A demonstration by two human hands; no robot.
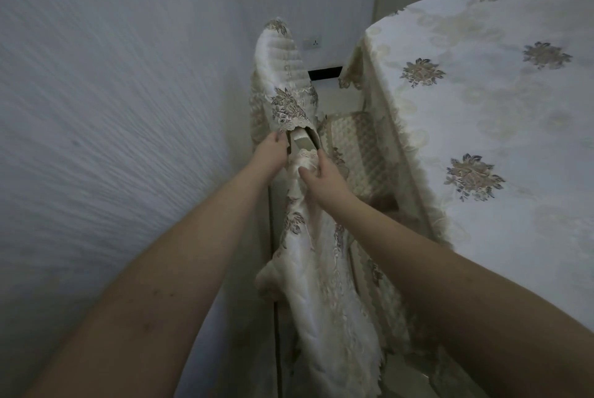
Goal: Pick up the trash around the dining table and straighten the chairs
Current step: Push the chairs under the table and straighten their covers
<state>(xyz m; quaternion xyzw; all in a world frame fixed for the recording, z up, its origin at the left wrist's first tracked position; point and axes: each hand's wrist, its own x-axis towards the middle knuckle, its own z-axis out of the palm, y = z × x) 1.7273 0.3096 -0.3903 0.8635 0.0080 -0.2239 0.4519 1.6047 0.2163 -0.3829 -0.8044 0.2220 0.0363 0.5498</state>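
Chair [303, 142]: stands between the wall and the desk's left edge, its pale back frame showing where the cover is parted.
Chair cover [324, 256]: cream embroidered cloth draped over the chair back, hanging down toward the floor.
Left hand [269, 153]: fingers curled, pinching the cover's scalloped hem beside the bare frame.
Right hand [321, 177]: fingers curled round a bunched fold of the cover just below the frame.
Seat cushion [356, 143]: quilted, tucked under the desk's edge.
Desk [482, 114]: covered by a floral cloth.
Wall [112, 92]: pale, textured; socket [312, 42] behind the chair.
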